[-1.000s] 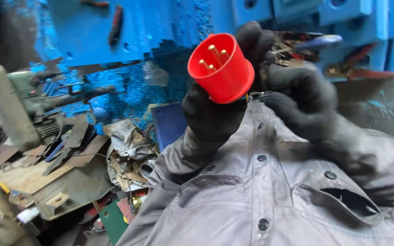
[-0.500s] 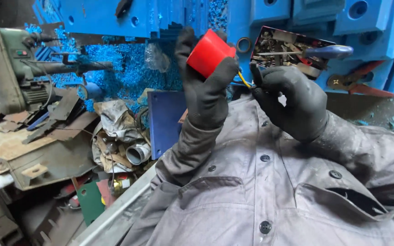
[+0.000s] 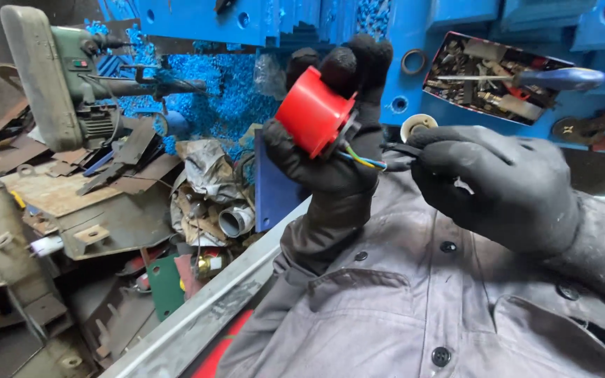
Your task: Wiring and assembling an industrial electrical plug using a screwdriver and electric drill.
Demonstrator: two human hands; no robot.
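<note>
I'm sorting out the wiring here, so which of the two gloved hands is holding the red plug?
The left hand grips the red plug; the right hand only pinches a dark tool at the plug's coloured wires.

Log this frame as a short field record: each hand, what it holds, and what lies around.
left hand: black glove, gripping the red plug, raised
right hand: black glove, pinching a thin dark tool at the coloured wires behind the plug
clothing: grey jacket
left side: green drill press, scrap metal
upper right: parts tray

A cluttered workshop — a green bench drill (image 3: 64, 77), scrap metal heaps (image 3: 92, 203), a tray of tools (image 3: 491, 77).
</note>
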